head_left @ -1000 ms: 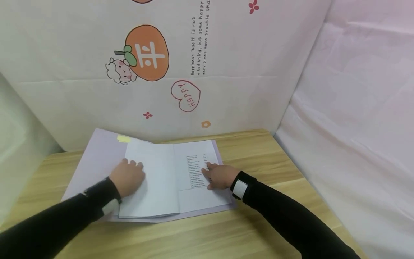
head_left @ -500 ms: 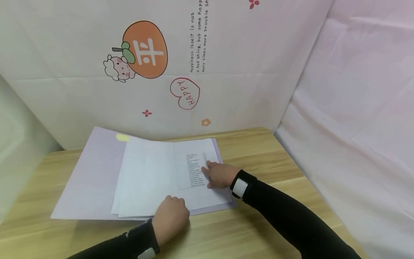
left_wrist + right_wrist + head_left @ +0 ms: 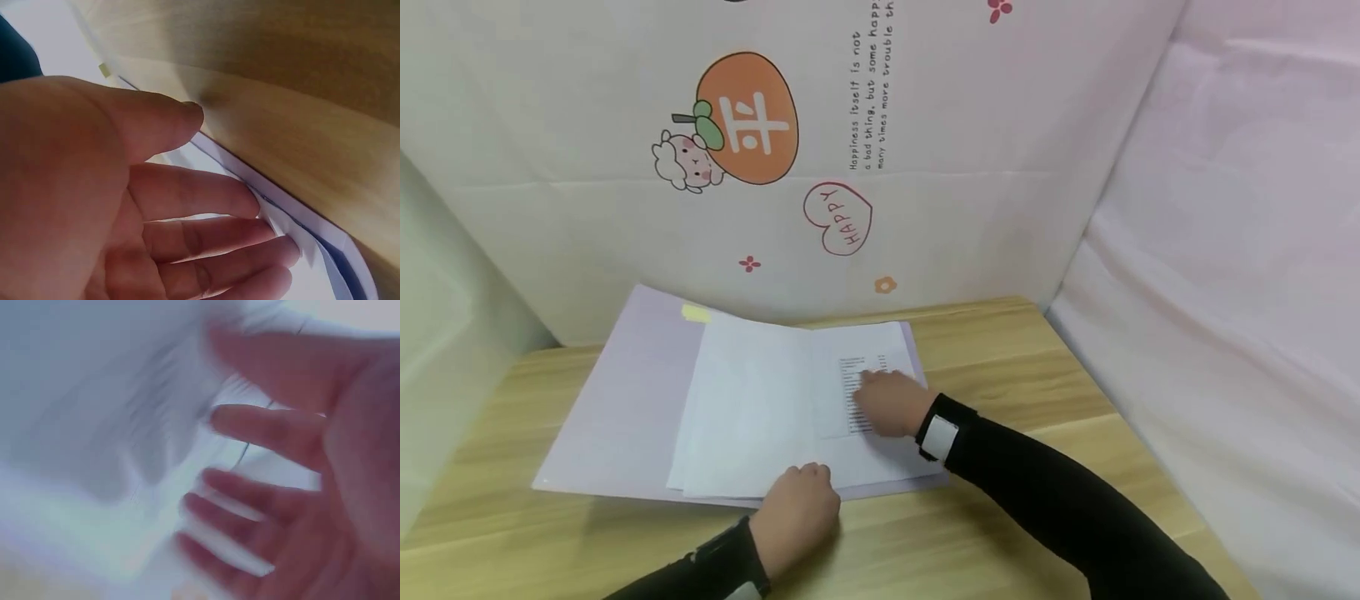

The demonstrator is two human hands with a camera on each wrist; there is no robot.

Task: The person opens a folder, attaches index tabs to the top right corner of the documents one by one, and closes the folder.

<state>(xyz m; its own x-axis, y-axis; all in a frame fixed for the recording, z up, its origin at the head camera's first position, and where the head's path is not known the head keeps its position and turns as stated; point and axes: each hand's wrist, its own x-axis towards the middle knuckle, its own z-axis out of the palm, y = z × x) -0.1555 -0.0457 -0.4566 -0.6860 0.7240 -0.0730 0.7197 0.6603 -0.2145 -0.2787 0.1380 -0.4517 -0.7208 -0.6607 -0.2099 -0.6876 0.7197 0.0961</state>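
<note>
A book with a lavender cover [image 3: 606,417] lies opened on the table, its left side fanned out. On its left is a blank white page [image 3: 748,408]; the right-hand page [image 3: 880,458] carries a block of small print. My left hand [image 3: 797,517] is at the book's near edge by the spine. In the left wrist view its fingers [image 3: 206,194] reach loosely over the page edges, thumb apart. My right hand [image 3: 895,404] is over the print on the right-hand page. Its fingers [image 3: 269,431] are spread and blurred in the right wrist view, holding nothing; contact with the paper is unclear.
Yellow tabs [image 3: 696,313] show at the upper left of the pages. The wooden table [image 3: 1037,500] extends round the book. Behind it hangs a white printed cloth [image 3: 962,225], and another pale cloth [image 3: 1247,292] borders the right side.
My left hand has come from the left page down and right to the book's near edge. The left cover has spread flatter. My right hand has shifted slightly left across the print.
</note>
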